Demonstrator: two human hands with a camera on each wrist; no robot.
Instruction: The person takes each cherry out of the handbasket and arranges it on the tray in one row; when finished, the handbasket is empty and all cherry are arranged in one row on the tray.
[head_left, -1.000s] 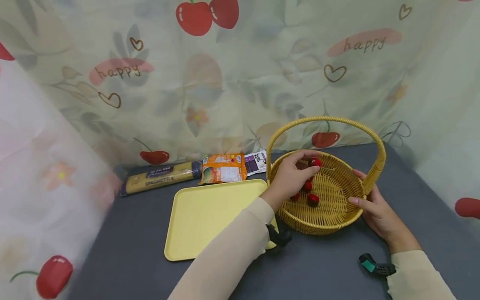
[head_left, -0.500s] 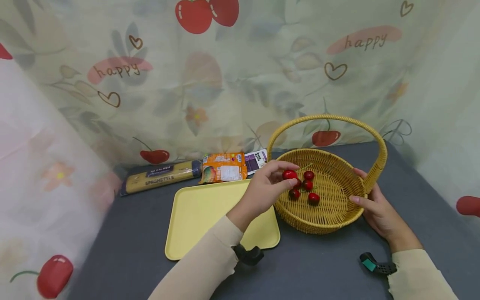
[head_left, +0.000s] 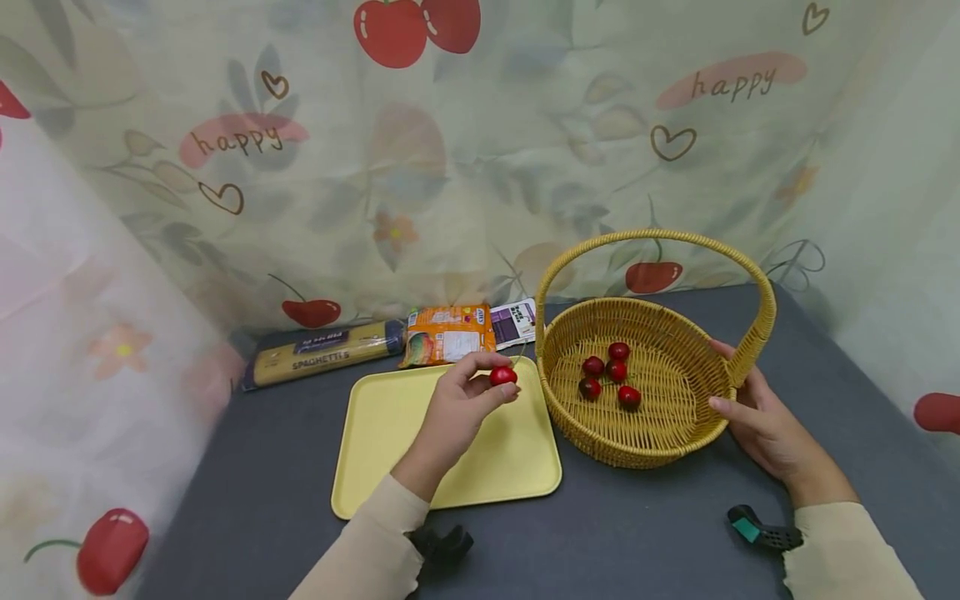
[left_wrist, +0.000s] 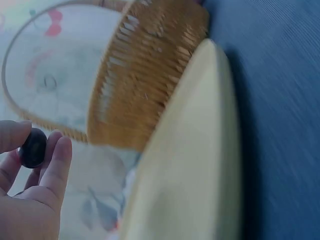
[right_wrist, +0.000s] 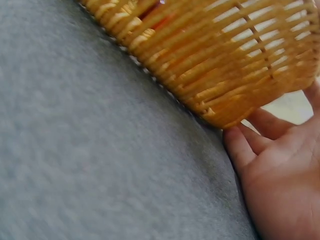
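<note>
My left hand [head_left: 455, 414] pinches a red cherry [head_left: 503, 376] between thumb and fingers, above the yellow tray [head_left: 390, 442]. In the left wrist view the same cherry [left_wrist: 33, 148] looks dark between the fingertips. A round woven basket [head_left: 667, 433] with a tall handle stands right of the tray. Several dark red cherries [head_left: 628, 397] lie on the left part of its floor. My right hand [head_left: 776, 433] grips the basket's right side, thumb over the rim near the handle's base. From the right wrist, its fingers [right_wrist: 240, 147] touch the basket's lower wall.
Behind the tray lie a spaghetti pack [head_left: 322, 354], an orange packet [head_left: 448, 335] and a purple-and-white packet [head_left: 514, 323]. A patterned cloth [head_left: 480, 192] hangs at the back of the grey table [head_left: 600, 533].
My left hand has lifted the cherry out of the basket and carried it left, over the tray. The right hand and the basket have hardly moved.
</note>
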